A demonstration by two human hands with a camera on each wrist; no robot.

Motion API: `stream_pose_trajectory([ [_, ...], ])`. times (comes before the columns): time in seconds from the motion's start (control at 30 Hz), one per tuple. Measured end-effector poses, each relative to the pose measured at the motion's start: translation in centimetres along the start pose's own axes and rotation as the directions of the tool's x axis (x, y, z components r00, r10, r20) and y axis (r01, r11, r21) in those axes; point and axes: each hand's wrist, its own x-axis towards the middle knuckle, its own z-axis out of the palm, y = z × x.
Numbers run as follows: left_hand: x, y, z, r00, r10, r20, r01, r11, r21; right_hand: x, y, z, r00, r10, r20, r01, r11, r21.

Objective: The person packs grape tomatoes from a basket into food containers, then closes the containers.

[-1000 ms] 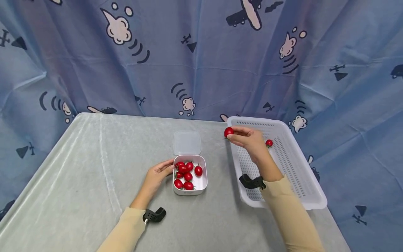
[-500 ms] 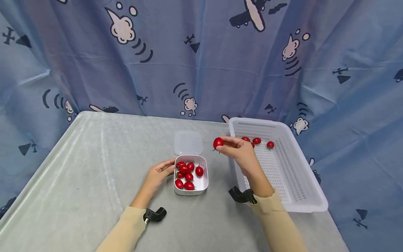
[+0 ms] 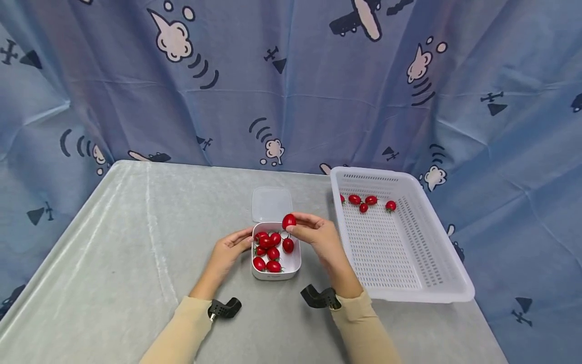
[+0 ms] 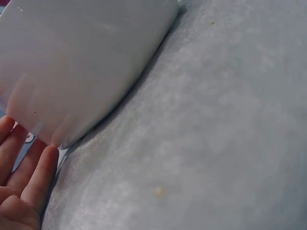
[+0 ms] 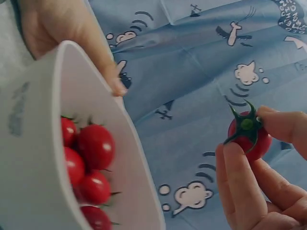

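Observation:
Between thumb and fingertips my right hand (image 3: 322, 240) pinches a cherry tomato (image 3: 288, 221), held above the far right rim of a small white box (image 3: 276, 276). Its green stem cap shows in the right wrist view, where the pinched tomato (image 5: 247, 136) stands apart from the box wall (image 5: 33, 143). Several cherry tomatoes (image 3: 273, 254) lie inside the box. My left hand (image 3: 229, 247) rests against the box's left side, fingers extended. In the left wrist view its fingertips (image 4: 47, 155) touch the outer wall (image 4: 81, 62).
A clear flat lid (image 3: 272, 203) lies just behind the box. To the right stands a large white perforated basket (image 3: 454, 273), with several cherry tomatoes (image 3: 354, 199) near its far end. A blue patterned curtain (image 3: 245, 65) hangs along the table's back edge.
My right hand has carried the cherry tomato left, from over the basket to the box's far right rim. Tomatoes in the basket have come into view. My left hand stays at the box.

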Motion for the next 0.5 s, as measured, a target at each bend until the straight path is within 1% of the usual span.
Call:
stream_pose_trajectory([
  [0.1, 0.0, 0.0, 0.1, 1.0, 0.003, 0.006, -0.003, 1.0, 0.002, 0.2, 0.8, 0.5, 1.0, 0.014, -0.015, -0.014, 1.0, -0.005],
  [0.27, 0.1, -0.1, 0.2, 1.0, 0.005, 0.016, -0.005, 1.0, 0.013, 0.3, 2.0, 1.2, 0.999, 0.004, -0.032, -0.006, 0.997, -0.073],
  [0.37, 0.1, -0.1, 0.1, 1.0, -0.001, 0.006, 0.001, 1.0, 0.015, 0.4, 2.6, 1.6, 1.0, 0.013, -0.01, -0.014, 0.994, -0.104],
  [0.5, 0.0, 0.0, 0.0, 1.0, -0.005, -0.002, 0.005, 1.0, 0.009, 0.4, 3.2, 2.3, 0.999, 0.01, 0.031, -0.006, 0.993, -0.12],
])
